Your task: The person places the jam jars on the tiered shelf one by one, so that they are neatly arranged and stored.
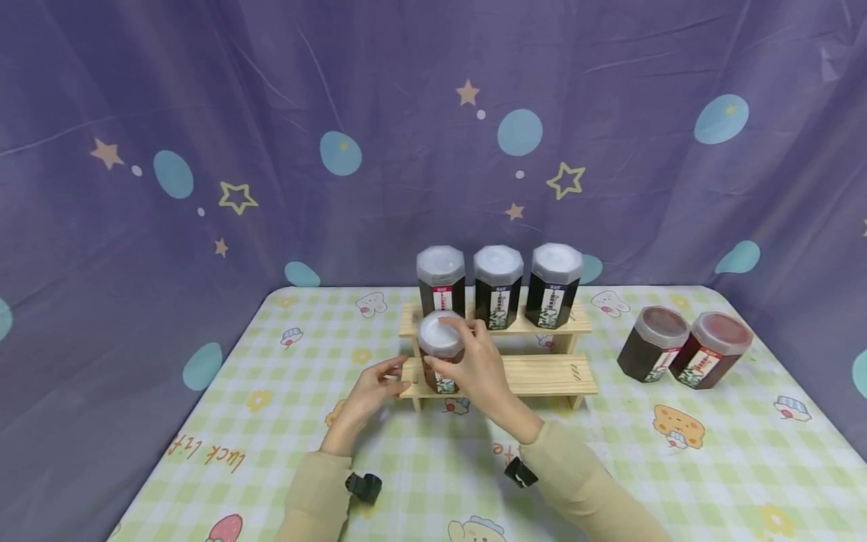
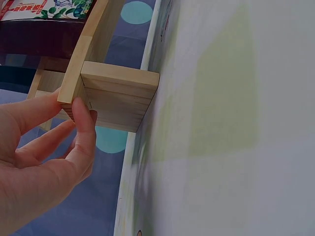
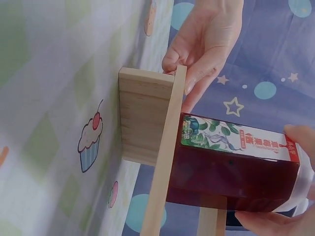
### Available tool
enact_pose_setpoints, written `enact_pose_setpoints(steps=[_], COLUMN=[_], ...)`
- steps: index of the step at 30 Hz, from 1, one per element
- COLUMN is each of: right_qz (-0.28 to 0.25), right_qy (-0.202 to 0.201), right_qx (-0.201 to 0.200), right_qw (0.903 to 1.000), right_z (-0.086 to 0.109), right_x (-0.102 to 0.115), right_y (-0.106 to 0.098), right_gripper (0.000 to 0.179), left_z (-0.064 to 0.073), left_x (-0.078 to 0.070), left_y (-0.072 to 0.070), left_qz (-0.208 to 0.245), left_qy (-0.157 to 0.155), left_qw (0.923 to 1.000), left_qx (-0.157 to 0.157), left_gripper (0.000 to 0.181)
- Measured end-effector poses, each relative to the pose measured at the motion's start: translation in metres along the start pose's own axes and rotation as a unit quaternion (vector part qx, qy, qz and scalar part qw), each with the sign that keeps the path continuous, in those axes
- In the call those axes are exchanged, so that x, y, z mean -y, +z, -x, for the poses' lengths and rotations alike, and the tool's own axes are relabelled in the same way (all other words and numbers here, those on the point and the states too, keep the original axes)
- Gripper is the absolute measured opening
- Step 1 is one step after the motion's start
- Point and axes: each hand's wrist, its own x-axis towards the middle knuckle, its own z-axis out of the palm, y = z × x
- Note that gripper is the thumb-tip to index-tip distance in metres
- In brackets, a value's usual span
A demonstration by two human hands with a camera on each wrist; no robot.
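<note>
In the head view, the right hand [image 1: 477, 365] gripped a jar [image 1: 439, 340] near its pale lid; the jar stood at the left end of the wooden rack's [image 1: 542, 375] lower tier. Three jars [image 1: 499, 297] stood on the rack's upper tier and two more jars [image 1: 643, 350] right of it, on a tablecloth [image 1: 271, 421] printed with an upside-down "luck".

The left wrist view showed what the head view hid: the left hand [image 2: 51, 152] pinching the rack's front corner, above its end support [image 2: 118, 96].

The right wrist view alone gave the gripped jar's label [image 3: 241, 137] close up: red Chinese characters, apparently ending 果酒, with green leaves printed nearest the rack.
</note>
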Motion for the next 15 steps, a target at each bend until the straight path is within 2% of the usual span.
enact_pose_setpoints(steps=[4, 9, 15], right_qz=[0.002, -0.019, -0.045], right_qy=[0.001, 0.0, -0.023], right_qx=[0.022, 0.052, 0.085], right_qw=[0.9998, 0.9985, 0.9951], right_z=[0.002, 0.004, 0.003], right_x=[0.001, 0.001, -0.006], right_y=[-0.006, -0.013, -0.019], right_gripper=[0.056, 0.055, 0.057], left_z=[0.0, 0.0, 0.0], left_x=[0.0, 0.001, 0.0], left_y=[0.0, 0.0, 0.0], left_qz=[0.0, 0.007, 0.009], left_qy=[0.0, -0.001, 0.0], left_qw=[1.0, 1.0, 1.0], left_qx=[0.002, 0.003, 0.001], left_gripper=[0.048, 0.049, 0.049])
